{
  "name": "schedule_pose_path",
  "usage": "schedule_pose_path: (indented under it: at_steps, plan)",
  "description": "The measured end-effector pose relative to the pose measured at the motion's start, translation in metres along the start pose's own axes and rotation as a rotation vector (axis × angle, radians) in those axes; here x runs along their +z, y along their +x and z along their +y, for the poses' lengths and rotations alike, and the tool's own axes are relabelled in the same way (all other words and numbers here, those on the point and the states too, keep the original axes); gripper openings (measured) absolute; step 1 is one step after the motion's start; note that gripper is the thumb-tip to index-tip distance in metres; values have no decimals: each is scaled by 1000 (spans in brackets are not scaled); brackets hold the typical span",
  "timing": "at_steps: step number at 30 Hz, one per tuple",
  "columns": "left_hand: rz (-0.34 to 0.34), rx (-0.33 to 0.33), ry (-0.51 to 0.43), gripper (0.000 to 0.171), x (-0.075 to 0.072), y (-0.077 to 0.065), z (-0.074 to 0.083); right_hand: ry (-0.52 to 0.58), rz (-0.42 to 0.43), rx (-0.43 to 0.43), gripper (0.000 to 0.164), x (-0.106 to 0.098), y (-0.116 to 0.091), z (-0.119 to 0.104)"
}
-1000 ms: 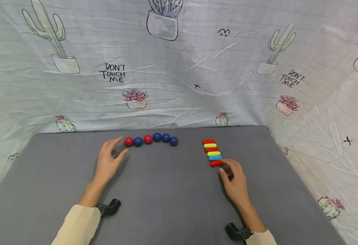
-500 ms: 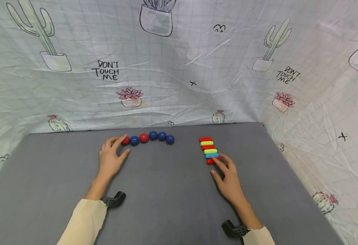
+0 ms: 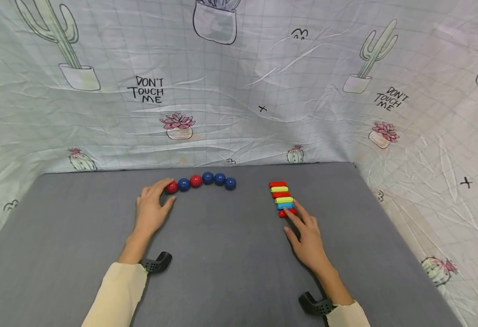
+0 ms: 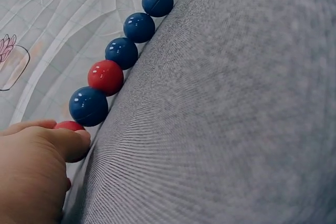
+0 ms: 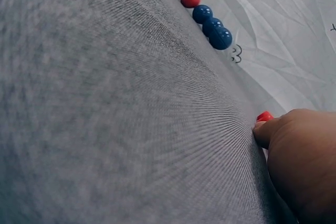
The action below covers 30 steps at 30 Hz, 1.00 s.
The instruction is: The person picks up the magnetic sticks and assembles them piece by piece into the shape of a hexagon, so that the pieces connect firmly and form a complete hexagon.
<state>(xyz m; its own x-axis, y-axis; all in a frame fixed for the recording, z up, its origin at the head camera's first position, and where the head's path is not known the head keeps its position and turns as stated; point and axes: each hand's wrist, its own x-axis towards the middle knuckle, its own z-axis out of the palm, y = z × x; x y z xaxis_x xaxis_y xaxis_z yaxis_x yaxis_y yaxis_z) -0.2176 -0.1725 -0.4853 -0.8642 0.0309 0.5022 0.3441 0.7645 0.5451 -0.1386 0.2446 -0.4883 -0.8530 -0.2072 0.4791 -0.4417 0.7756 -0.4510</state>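
Note:
In the head view my left hand point(image 3: 151, 209) is at the left end of a row of balls, its fingertips against the end red ball point(image 3: 171, 187). The thumb stands a little in front of that ball and partly hides it in the left wrist view, where a blue ball point(image 4: 88, 106) sits beside it. My right hand point(image 3: 307, 240) reaches over the nearest red stick point(image 3: 282, 214) of a short column, with fingers spread. One fingertip overlaps this stick, while the thumb lies apart from it. A blue stick point(image 3: 285, 206) lies just beyond.
The row continues right with another red ball point(image 3: 196, 180) and several blue balls. Yellow sticks point(image 3: 284, 200) and red sticks point(image 3: 277, 185) continue the column towards the back. A printed cloth point(image 3: 222, 136) hangs behind the grey table point(image 3: 222, 254).
My left hand has moved in from the left until its fingers reach the end red ball. My right hand has shifted left, its fingers now over the nearest red stick. The head view has shifted slightly.

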Motion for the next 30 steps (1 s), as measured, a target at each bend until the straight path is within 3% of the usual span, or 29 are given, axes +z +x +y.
schedule_pose_path:
  at_steps: [7, 12, 18, 26, 30]
  plan:
    - [26, 16, 24, 39, 1, -3, -1, 30, -15, 5, 52, -1, -1, -2]
    - [38, -18, -15, 37, 2, -1, -3, 50, -5, 9, 51, 0, -1, -1]
    - [59, -137, -138, 38, -1, 5, -4, 77, 26, -4, 48, 1, 0, 0]
    - [62, -389, -361, 39, -10, 0, 8, 83, 74, -5, 43, 0, 0, 0]
    - [57, -415, -415, 40, -18, -11, 24, 68, 102, -15, 43, 0, 0, -1]
